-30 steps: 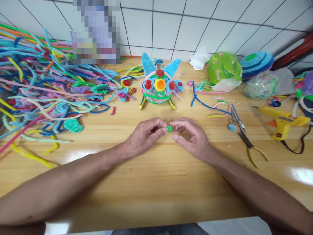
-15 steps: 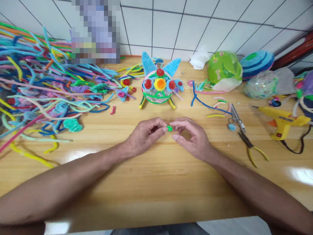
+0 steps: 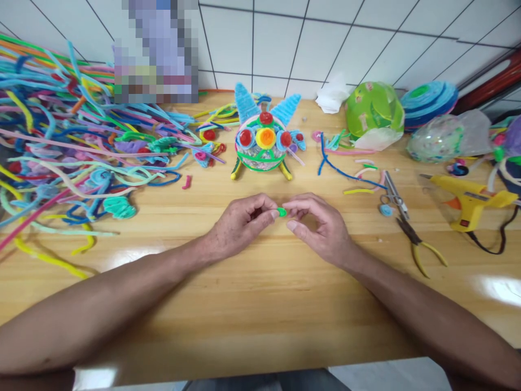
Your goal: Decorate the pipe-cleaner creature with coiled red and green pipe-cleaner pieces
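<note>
Between thumb and forefinger, my left hand [image 3: 246, 224] pinches a small green pipe-cleaner coil [image 3: 281, 212]. My right hand [image 3: 321, 228] is curved close by on the right, its fingertips at the coil's edge and its thumb apart from the fingers; whether they touch the coil I cannot tell. Just beyond both hands stands a round pipe-cleaner figure [image 3: 262, 157] with blue pointed ears, red and yellow discs on its face, a green band and yellow-tipped legs.
Many loose pipe cleaners [image 3: 93, 141] are heaped at left. Rightward lie scissors [image 3: 394, 193], pliers [image 3: 415, 239] with yellow handles, a yellow glue gun [image 3: 468, 201] with its cord, a blue coil [image 3: 386, 209] and a green wrapped roll [image 3: 372, 114]. A tiled wall [image 3: 277, 43] stands behind.
The green coil has turned slightly and shows a bit more of its face. Both hands stay almost in place; the view has shifted slightly.
</note>
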A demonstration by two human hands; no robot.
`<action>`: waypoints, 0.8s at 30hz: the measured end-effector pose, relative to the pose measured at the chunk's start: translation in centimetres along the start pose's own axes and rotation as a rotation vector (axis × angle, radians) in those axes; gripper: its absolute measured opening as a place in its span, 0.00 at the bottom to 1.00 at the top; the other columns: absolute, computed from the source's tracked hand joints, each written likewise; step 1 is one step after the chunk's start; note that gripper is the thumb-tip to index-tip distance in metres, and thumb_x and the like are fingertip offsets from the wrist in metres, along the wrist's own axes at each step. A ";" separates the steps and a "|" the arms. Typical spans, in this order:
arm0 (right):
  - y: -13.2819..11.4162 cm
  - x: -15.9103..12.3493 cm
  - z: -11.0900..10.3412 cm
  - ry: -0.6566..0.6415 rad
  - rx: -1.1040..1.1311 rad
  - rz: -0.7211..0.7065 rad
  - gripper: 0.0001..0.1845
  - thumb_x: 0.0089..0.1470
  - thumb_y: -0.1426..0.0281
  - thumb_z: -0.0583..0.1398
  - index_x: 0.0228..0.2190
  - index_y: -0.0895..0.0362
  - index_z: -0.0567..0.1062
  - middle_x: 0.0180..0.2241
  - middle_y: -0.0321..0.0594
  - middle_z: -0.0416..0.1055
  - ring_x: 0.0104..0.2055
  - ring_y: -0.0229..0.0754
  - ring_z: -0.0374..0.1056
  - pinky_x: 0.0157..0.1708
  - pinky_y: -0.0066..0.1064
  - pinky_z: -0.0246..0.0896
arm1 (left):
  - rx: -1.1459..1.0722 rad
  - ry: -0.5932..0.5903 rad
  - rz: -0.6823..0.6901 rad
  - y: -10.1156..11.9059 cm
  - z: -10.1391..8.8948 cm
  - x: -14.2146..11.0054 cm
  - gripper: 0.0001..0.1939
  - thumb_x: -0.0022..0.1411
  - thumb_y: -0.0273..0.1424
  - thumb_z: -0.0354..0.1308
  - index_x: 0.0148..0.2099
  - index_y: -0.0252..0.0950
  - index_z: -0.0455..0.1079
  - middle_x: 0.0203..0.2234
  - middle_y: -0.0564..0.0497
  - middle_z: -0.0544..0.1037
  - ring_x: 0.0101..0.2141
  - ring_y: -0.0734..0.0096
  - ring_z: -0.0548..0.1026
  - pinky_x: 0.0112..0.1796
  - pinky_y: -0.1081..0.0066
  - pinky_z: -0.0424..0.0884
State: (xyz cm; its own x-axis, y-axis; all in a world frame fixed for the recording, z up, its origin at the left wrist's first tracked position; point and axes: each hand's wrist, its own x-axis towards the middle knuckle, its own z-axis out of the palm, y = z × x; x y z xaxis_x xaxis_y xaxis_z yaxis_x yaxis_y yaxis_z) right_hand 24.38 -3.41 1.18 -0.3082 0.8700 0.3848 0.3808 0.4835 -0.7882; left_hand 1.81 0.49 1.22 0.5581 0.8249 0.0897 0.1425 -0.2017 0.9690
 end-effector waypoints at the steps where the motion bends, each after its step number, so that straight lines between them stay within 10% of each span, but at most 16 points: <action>1: 0.0 0.0 0.0 0.001 0.001 0.000 0.13 0.64 0.71 0.65 0.50 0.50 0.78 0.43 0.40 0.78 0.40 0.40 0.74 0.40 0.35 0.74 | -0.001 0.001 0.001 0.0 0.0 0.0 0.12 0.73 0.37 0.58 0.39 0.34 0.73 0.26 0.55 0.71 0.27 0.75 0.65 0.29 0.73 0.62; 24: -0.1 0.0 0.0 0.016 -0.026 -0.021 0.12 0.64 0.71 0.64 0.49 0.51 0.79 0.41 0.40 0.78 0.39 0.40 0.75 0.40 0.34 0.74 | -0.043 0.017 -0.011 0.1 0.0 -0.1 0.10 0.72 0.36 0.60 0.40 0.34 0.73 0.27 0.56 0.71 0.28 0.76 0.65 0.30 0.74 0.62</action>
State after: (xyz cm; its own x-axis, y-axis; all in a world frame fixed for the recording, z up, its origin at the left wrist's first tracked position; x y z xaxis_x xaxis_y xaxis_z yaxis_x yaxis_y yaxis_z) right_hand 24.37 -3.40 1.27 -0.3022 0.8610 0.4092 0.3966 0.5039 -0.7673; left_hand 1.76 0.35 1.30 0.5423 0.8361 0.0828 0.1127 -0.1701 0.9790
